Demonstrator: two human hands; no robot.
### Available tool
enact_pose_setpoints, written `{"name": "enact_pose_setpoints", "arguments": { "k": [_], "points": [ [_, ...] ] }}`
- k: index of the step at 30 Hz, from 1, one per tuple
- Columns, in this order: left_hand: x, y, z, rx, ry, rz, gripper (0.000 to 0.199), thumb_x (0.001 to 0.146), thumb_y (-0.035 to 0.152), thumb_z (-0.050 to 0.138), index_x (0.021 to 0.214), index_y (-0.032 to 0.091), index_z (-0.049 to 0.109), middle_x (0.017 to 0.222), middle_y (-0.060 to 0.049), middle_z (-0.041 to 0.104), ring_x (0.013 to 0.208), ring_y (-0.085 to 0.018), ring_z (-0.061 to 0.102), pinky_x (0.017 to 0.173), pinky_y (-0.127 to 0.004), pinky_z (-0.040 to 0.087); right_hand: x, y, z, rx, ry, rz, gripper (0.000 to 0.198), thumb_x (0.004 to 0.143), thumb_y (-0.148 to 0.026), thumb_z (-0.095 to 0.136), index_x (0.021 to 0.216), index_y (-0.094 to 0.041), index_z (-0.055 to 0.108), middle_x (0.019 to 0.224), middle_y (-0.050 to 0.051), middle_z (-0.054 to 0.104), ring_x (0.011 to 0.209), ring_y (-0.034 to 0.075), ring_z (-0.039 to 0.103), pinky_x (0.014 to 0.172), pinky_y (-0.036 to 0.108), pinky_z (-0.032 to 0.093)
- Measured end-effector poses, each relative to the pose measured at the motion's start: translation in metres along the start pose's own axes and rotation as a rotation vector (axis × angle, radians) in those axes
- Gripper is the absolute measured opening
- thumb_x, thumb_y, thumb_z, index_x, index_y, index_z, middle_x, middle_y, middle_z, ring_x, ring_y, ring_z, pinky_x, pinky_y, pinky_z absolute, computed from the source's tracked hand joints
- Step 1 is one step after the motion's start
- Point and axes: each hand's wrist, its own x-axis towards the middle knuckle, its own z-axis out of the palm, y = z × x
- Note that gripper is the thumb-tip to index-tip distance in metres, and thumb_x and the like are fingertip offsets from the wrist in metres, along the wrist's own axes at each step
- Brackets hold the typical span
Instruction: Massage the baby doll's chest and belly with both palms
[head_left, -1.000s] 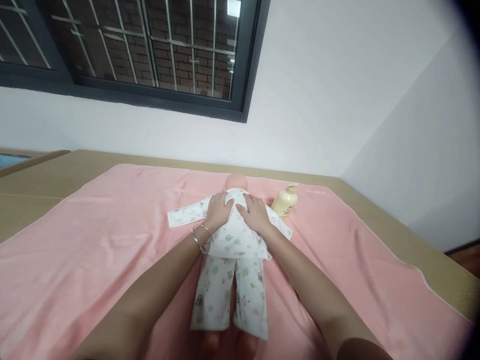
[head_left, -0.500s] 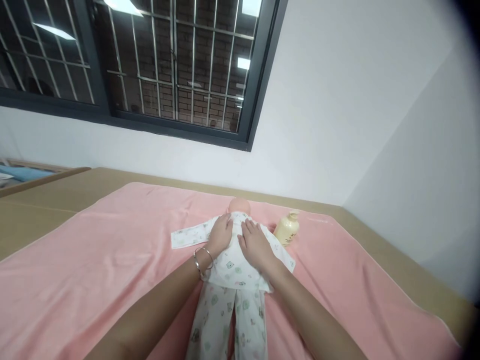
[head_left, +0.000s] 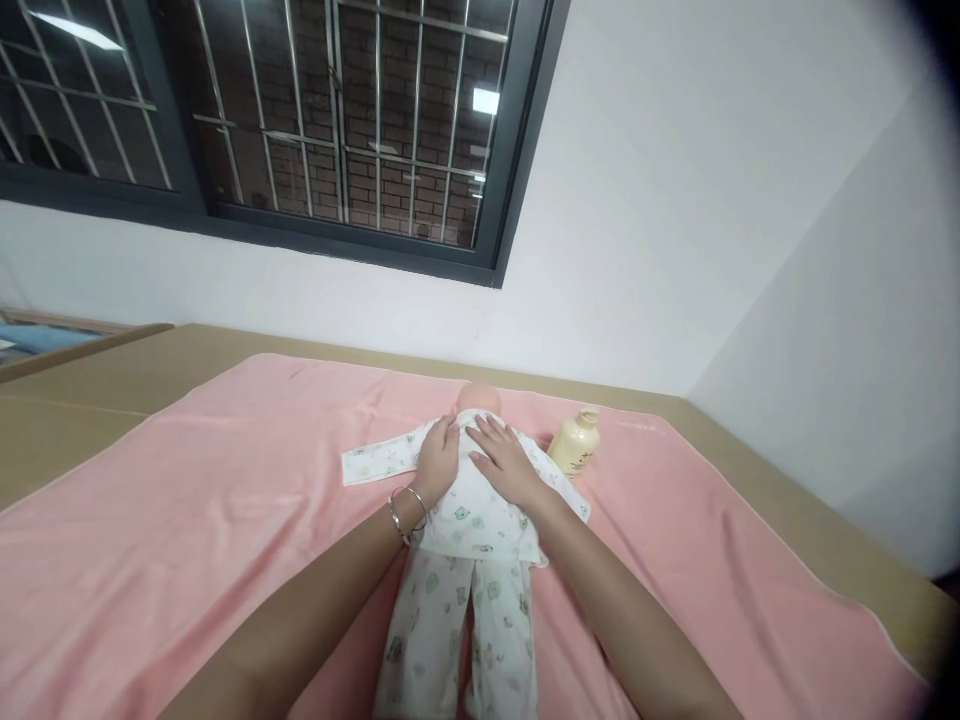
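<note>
A baby doll (head_left: 478,398) lies stretched out, its bare head pointing away from me. It wears a white long-sleeved top (head_left: 469,530) and matching trousers (head_left: 499,630), both with small green prints. My left hand (head_left: 438,462) rests along the left side of the doll's upper body, its fingers lying close together near the shoulder; a silver bangle circles that wrist. Flat on the middle of the upper body lies my right hand (head_left: 506,465), fingers spread, with nothing held. The doll's left-side sleeve (head_left: 381,460) sticks out sideways.
A pale yellow pump bottle (head_left: 576,443) leans or stands just right of the doll. Under everything is a pink blanket (head_left: 247,520) on a tan surface (head_left: 112,385). Behind rises a white wall (head_left: 615,250) with a dark-framed barred window (head_left: 337,130).
My right hand has shifted slightly left across the doll's upper body, with its fingers more spread. My left hand has turned a little onto its side. The view has tilted slightly downward.
</note>
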Motion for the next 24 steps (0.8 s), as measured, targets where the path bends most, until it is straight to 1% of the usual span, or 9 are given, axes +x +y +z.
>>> {"name": "enact_pose_setpoints", "arguments": {
  "k": [4, 9, 12, 14, 16, 18, 20, 22, 24],
  "points": [
    [0.000, 0.000, 0.001, 0.182, -0.079, 0.136, 0.034, 0.098, 0.030, 0.039, 0.117, 0.016, 0.064, 0.128, -0.013, 0.065, 0.133, -0.026, 0.050, 0.115, -0.047, 0.035, 0.000, 0.009, 0.003, 0.027, 0.011, 0.039, 0.056, 0.101, -0.051, 0.035, 0.150, -0.025, 0.038, 0.161, 0.006, 0.026, 0.150, 0.024, 0.017, 0.120, 0.053, 0.016],
    [0.001, 0.010, -0.001, 0.407, -0.239, 0.080, 0.043, 0.100, 0.033, 0.036, 0.131, 0.011, 0.056, 0.144, -0.015, 0.053, 0.142, -0.028, 0.039, 0.118, -0.046, 0.029, -0.001, 0.006, 0.003, 0.027, 0.002, 0.066, 0.056, 0.101, -0.051, 0.034, 0.151, -0.026, 0.037, 0.162, 0.005, 0.024, 0.151, 0.024, 0.015, 0.121, 0.051, 0.013],
    [0.000, 0.027, -0.010, 0.566, -0.352, 0.076, 0.047, 0.101, 0.031, 0.032, 0.139, 0.007, 0.049, 0.149, -0.018, 0.046, 0.144, -0.029, 0.034, 0.118, -0.045, 0.027, -0.004, -0.005, 0.000, -0.011, -0.004, 0.194, 0.059, 0.100, -0.051, 0.036, 0.152, -0.024, 0.035, 0.163, 0.008, 0.021, 0.151, 0.028, 0.015, 0.120, 0.051, 0.015],
    [0.000, 0.043, -0.018, 0.657, -0.422, 0.107, 0.048, 0.100, 0.026, 0.032, 0.140, 0.006, 0.047, 0.149, -0.021, 0.046, 0.142, -0.030, 0.038, 0.115, -0.045, 0.031, -0.009, -0.018, -0.003, -0.041, -0.017, 0.317, 0.063, 0.100, -0.052, 0.036, 0.154, -0.019, 0.032, 0.162, 0.013, 0.020, 0.150, 0.034, 0.016, 0.119, 0.051, 0.017],
    [-0.001, 0.060, -0.026, 0.717, -0.497, 0.153, 0.045, 0.098, 0.021, 0.035, 0.137, 0.006, 0.051, 0.144, -0.022, 0.050, 0.135, -0.032, 0.047, 0.110, -0.045, 0.037, -0.014, -0.032, -0.008, -0.066, -0.046, 0.384, 0.065, 0.099, -0.049, 0.036, 0.155, -0.015, 0.029, 0.161, 0.017, 0.020, 0.148, 0.038, 0.018, 0.118, 0.052, 0.019],
    [-0.002, 0.073, -0.031, 0.719, -0.552, 0.192, 0.040, 0.095, 0.017, 0.037, 0.126, 0.009, 0.060, 0.132, -0.020, 0.061, 0.123, -0.030, 0.057, 0.104, -0.044, 0.043, -0.017, -0.043, -0.012, -0.078, -0.073, 0.362, 0.062, 0.099, -0.041, 0.038, 0.154, -0.012, 0.031, 0.160, 0.019, 0.024, 0.147, 0.037, 0.022, 0.118, 0.050, 0.020],
    [-0.003, 0.077, -0.031, 0.674, -0.556, 0.251, 0.038, 0.094, 0.015, 0.034, 0.116, 0.013, 0.065, 0.122, -0.016, 0.068, 0.117, -0.027, 0.062, 0.103, -0.041, 0.043, -0.016, -0.044, -0.015, -0.062, -0.068, 0.294, 0.057, 0.097, -0.032, 0.040, 0.151, -0.012, 0.037, 0.157, 0.017, 0.032, 0.146, 0.033, 0.028, 0.118, 0.046, 0.021],
    [-0.002, 0.071, -0.027, 0.625, -0.530, 0.313, 0.041, 0.096, 0.016, 0.031, 0.122, 0.013, 0.063, 0.129, -0.014, 0.065, 0.125, -0.025, 0.057, 0.110, -0.040, 0.037, -0.011, -0.034, -0.015, -0.020, -0.033, 0.261, 0.053, 0.097, -0.027, 0.037, 0.148, -0.013, 0.042, 0.155, 0.015, 0.038, 0.145, 0.027, 0.031, 0.119, 0.044, 0.019],
    [0.001, 0.055, -0.021, 0.604, -0.517, 0.317, 0.045, 0.099, 0.024, 0.031, 0.137, 0.012, 0.052, 0.147, -0.014, 0.051, 0.140, -0.026, 0.042, 0.118, -0.043, 0.027, -0.007, -0.016, -0.014, 0.037, -0.004, 0.258, 0.051, 0.099, -0.030, 0.035, 0.147, -0.014, 0.043, 0.155, 0.014, 0.038, 0.146, 0.024, 0.030, 0.120, 0.046, 0.015]
  ]
}}
